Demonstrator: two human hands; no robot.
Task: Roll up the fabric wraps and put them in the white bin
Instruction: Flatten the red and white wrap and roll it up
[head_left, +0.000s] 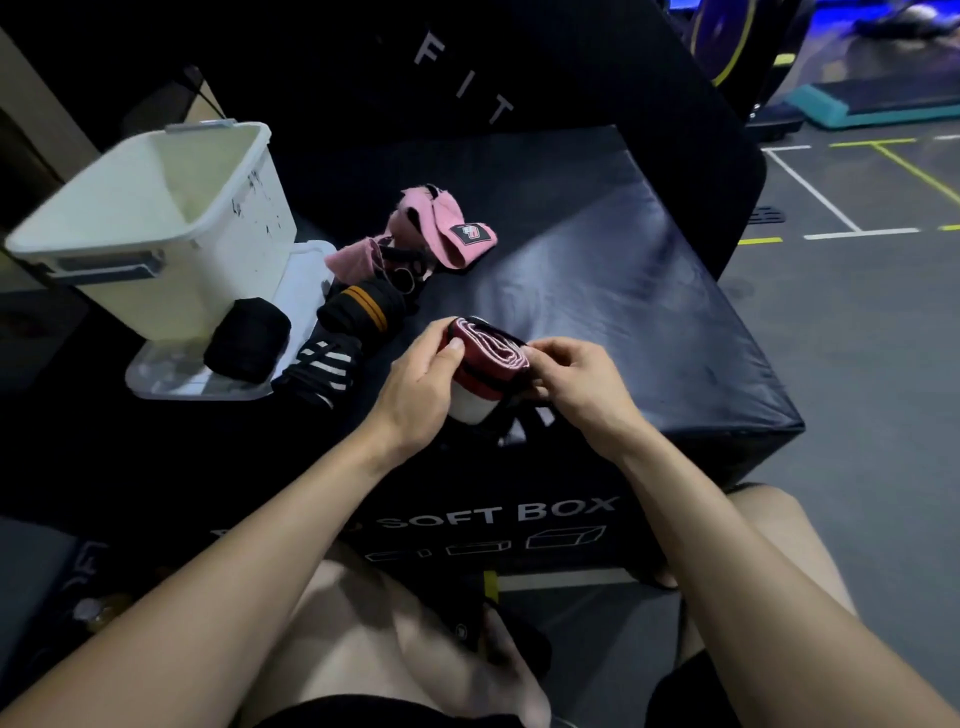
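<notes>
Currently my left hand (421, 384) and right hand (576, 382) both pinch one red rolled wrap (488, 358) above the soft box's (649, 312) near edge. Four unrolled wraps lie beside one white bin (156, 223) at its left edge: one pink (426, 234), three black.

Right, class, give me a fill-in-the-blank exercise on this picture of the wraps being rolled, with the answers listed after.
1. Both hands, left hand and right hand, hold a rolled ____ wrap.
2. The white bin stands on a clear ____.
3. The loose pink wraps lie on a black box printed "SOFT ____".

Missing words: red; lid; BOX
</notes>
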